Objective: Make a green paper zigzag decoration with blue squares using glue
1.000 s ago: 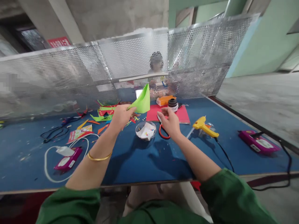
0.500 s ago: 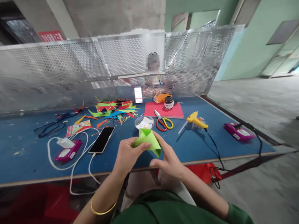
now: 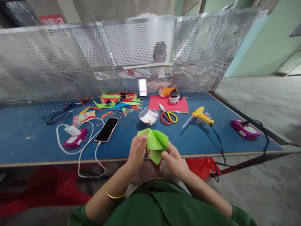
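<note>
A folded piece of light green paper point(image 3: 156, 141) is held between both hands just above the table's front edge. My left hand point(image 3: 138, 150) pinches its left side with the thumb on top. At the lower right, my right hand point(image 3: 173, 160) grips it between thumb and fingers. The paper is partly opened out, with creases and a flap pointing down. Beyond it stands a small clear bowl point(image 3: 140, 118) with white paper scraps inside. Scissors point(image 3: 167, 115) with one red and one yellow handle lie to the right of the bowl.
A yellow glue gun point(image 3: 201, 115) lies right, its cord running over the table edge. Purple power sockets point(image 3: 245, 129) sit far right and left. A phone point(image 3: 107, 130) with a white cable, coloured paper strips point(image 3: 117, 102) and red sheets point(image 3: 152, 103) occupy the table. A perforated metal screen point(image 3: 138, 44) stands behind.
The green paper has been turned and spread wider, showing its inner folds. My right hand has closed on its lower right side. The camera view has shifted.
</note>
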`<state>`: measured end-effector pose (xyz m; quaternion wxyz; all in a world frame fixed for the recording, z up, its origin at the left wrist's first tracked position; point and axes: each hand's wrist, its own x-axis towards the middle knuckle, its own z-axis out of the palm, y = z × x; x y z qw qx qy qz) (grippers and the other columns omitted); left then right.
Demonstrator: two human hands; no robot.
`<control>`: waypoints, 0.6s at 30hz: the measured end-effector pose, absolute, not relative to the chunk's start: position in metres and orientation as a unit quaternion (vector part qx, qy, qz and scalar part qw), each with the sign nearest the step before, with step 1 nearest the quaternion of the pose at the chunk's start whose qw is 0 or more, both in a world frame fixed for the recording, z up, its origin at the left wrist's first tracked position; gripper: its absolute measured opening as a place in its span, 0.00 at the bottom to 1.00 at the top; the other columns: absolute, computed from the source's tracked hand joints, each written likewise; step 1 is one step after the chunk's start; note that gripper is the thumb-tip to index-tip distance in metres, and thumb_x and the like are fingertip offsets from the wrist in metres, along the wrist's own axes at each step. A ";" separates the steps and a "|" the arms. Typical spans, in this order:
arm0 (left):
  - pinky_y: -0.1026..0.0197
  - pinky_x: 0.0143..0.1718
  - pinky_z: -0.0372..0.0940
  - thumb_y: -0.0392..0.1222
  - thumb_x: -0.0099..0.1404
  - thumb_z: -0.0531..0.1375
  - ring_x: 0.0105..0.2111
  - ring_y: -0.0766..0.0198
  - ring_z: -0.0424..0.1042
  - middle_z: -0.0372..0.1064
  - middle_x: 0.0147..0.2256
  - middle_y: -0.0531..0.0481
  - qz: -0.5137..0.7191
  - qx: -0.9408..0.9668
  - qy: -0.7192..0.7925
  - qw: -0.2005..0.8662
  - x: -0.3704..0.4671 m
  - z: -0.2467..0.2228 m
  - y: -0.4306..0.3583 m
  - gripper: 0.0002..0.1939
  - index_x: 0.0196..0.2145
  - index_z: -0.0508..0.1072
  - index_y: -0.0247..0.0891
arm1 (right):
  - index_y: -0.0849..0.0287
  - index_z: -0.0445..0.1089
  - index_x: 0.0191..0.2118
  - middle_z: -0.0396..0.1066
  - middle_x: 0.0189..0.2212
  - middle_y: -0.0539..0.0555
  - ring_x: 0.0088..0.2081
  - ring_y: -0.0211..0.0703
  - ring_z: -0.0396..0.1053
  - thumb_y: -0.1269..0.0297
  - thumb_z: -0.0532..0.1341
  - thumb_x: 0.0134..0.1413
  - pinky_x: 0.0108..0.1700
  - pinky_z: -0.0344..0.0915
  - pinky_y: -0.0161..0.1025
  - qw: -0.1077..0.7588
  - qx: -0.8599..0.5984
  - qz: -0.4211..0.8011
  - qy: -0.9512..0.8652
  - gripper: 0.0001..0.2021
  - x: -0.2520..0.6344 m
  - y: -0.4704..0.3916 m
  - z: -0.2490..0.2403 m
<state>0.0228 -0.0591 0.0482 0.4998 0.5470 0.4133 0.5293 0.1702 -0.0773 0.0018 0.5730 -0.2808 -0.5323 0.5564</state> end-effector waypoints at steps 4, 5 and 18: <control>0.65 0.14 0.45 0.77 0.53 0.61 0.11 0.72 0.50 0.54 0.10 0.54 0.530 0.532 0.400 0.526 0.021 0.047 -0.054 0.38 0.12 0.64 0.38 | 0.54 0.78 0.48 0.80 0.47 0.56 0.50 0.54 0.76 0.44 0.70 0.48 0.53 0.72 0.49 0.593 -0.325 0.616 -0.404 0.25 0.166 -0.076 -0.001; 0.65 0.14 0.44 0.76 0.51 0.64 0.11 0.73 0.50 0.53 0.10 0.54 0.533 0.521 0.393 0.538 0.020 0.046 -0.053 0.37 0.12 0.65 0.37 | 0.54 0.78 0.46 0.81 0.45 0.55 0.49 0.52 0.77 0.46 0.72 0.47 0.53 0.73 0.47 0.603 -0.348 0.625 -0.353 0.23 0.166 -0.075 -0.002; 0.71 0.19 0.51 0.50 0.40 0.77 0.18 0.75 0.54 0.54 0.16 0.59 0.580 0.437 0.486 0.486 -0.056 0.072 -0.021 0.25 0.15 0.64 0.36 | 0.59 0.79 0.38 0.83 0.39 0.53 0.39 0.50 0.81 0.63 0.77 0.35 0.41 0.79 0.41 0.691 -0.430 0.558 -0.160 0.19 0.227 -0.045 0.022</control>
